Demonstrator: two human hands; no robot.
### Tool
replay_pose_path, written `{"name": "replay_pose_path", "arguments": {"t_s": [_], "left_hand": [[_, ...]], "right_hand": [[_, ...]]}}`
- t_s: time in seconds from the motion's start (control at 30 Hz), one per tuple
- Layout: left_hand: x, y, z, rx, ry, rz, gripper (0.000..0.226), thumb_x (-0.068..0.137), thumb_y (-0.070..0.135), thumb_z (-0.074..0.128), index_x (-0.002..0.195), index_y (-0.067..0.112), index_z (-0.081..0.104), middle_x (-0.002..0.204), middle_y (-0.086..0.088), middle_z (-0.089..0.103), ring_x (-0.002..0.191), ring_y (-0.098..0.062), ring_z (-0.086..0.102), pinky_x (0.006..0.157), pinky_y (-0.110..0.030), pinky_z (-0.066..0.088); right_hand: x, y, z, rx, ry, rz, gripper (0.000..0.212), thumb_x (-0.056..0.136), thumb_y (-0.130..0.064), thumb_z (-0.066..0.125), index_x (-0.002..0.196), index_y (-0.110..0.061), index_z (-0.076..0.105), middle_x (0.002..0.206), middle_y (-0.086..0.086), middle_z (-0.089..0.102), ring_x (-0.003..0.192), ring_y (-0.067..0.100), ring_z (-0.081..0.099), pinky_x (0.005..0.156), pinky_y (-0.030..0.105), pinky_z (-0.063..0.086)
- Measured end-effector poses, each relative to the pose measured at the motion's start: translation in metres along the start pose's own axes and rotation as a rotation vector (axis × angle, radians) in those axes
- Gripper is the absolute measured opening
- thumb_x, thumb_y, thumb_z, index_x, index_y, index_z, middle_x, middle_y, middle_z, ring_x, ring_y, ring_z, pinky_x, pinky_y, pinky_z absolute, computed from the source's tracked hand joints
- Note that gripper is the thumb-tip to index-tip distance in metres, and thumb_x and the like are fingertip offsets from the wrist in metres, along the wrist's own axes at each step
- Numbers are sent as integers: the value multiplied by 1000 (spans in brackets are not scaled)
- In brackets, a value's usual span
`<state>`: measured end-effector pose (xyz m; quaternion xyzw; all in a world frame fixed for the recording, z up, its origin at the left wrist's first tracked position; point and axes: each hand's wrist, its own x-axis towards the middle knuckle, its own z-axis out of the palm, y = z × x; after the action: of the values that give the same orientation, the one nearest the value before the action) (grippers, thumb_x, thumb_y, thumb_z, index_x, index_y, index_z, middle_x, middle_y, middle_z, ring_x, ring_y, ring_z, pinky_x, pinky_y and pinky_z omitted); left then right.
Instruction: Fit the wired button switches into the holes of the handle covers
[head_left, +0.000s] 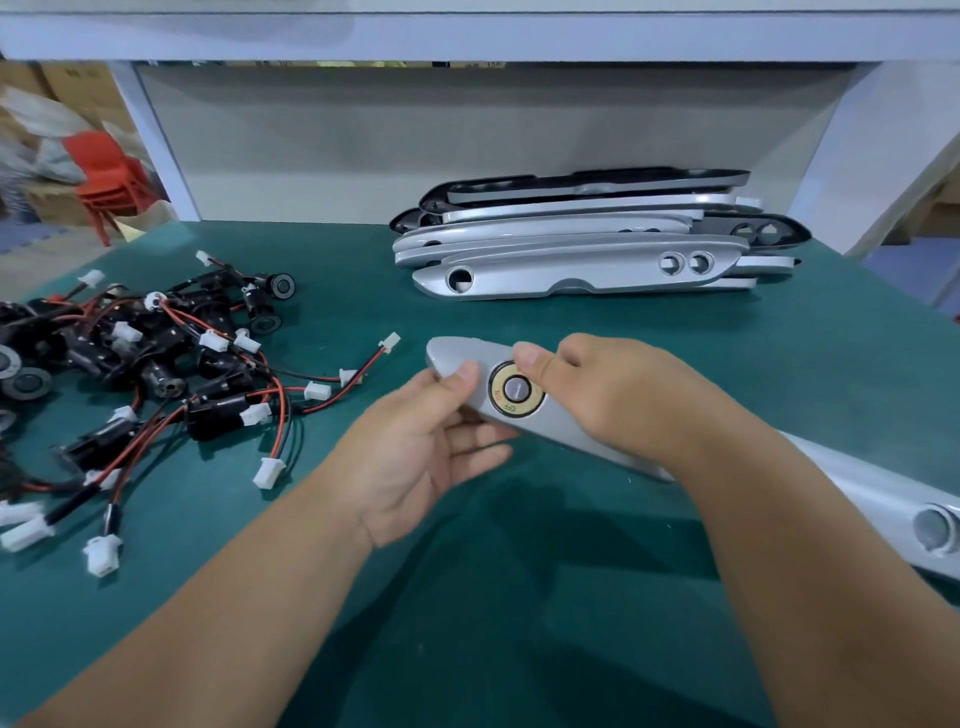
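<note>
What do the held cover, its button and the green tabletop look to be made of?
The cover looks like moulded plastic with satin silver-grey paint: soft sheen, rounded edges. The button has a brushed metal-look cap in a gold ring printed ON/OFF; metal or plated plastic, cannot tell. The tabletop seems a matte green rubber or vinyl mat: hardly any glare.

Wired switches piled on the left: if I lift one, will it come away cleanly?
Probably not: the wired switches lie with leads crossed, so neighbours likely drag along. The thin leads look floppy; the round bodies may roll.
</note>
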<state>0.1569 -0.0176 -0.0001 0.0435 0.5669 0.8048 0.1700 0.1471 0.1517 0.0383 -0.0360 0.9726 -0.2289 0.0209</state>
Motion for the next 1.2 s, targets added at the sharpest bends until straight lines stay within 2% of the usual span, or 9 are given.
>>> {"name": "replay_pose_path", "arguments": {"t_s": [0.17,0.3,0.5,0.67,0.73,0.87,0.97,1.07,1.2], "left_hand": [[2,-5,0,-54,-10,0,40,73,45,54,107,24,58,93,0,75,79,-14,72,63,-25,58],[3,-7,0,-55,-1,55,37,73,46,54,103,24,58,88,2,74,74,-11,71,60,-24,57],[3,-9,1,-55,-2,118,39,74,46,52,105,24,58,87,3,74,75,-12,71,68,-24,58],[2,-10,-2,-3,21,154,41,73,46,53,105,22,58,87,2,75,74,-15,72,69,-26,58],[2,-10,-3,11,30,173,42,72,46,55,105,20,59,88,0,75,74,-15,71,68,-25,58],[2,-9,-6,38,48,196,42,73,47,54,105,20,59,90,2,75,74,-13,71,68,-23,57],[2,-8,-7,49,58,203,42,76,47,53,109,21,59,96,3,74,80,-13,71,74,-25,57],[1,-5,-9,67,65,207,41,77,49,51,108,23,58,95,5,73,81,-13,70,75,-28,56],[1,-4,-8,67,79,218,40,77,50,50,105,23,58,90,6,72,79,-13,67,75,-28,59]], "right_hand": [[-5,-2,2,15,48,-16,53,87,-69,26,67,-22,38,67,-5,47,67,11,44,59,32,30],[-6,-1,2,12,89,-56,52,88,-67,27,70,-21,42,68,-5,49,67,9,45,57,32,28],[-9,0,0,60,83,-69,47,88,-66,32,71,-24,45,69,-6,49,67,8,45,57,30,29],[-9,2,-4,94,-6,-76,45,77,-72,40,72,-28,47,69,-9,50,66,7,47,59,29,32],[-10,4,-4,121,-1,-84,48,70,-74,39,84,-31,54,76,-12,55,73,6,52,62,29,38],[-14,5,6,177,128,-240,53,67,-68,52,111,-39,51,98,-16,57,91,5,53,81,30,44],[-15,3,13,161,273,-384,40,76,-55,64,110,-34,58,102,-15,59,96,6,52,90,35,42],[-14,2,17,148,368,-477,34,82,-44,66,111,-28,63,105,-15,62,100,5,53,90,41,43],[-12,1,20,66,484,-548,35,83,-37,64,112,-18,67,111,-5,65,103,19,61,89,47,44]]}}
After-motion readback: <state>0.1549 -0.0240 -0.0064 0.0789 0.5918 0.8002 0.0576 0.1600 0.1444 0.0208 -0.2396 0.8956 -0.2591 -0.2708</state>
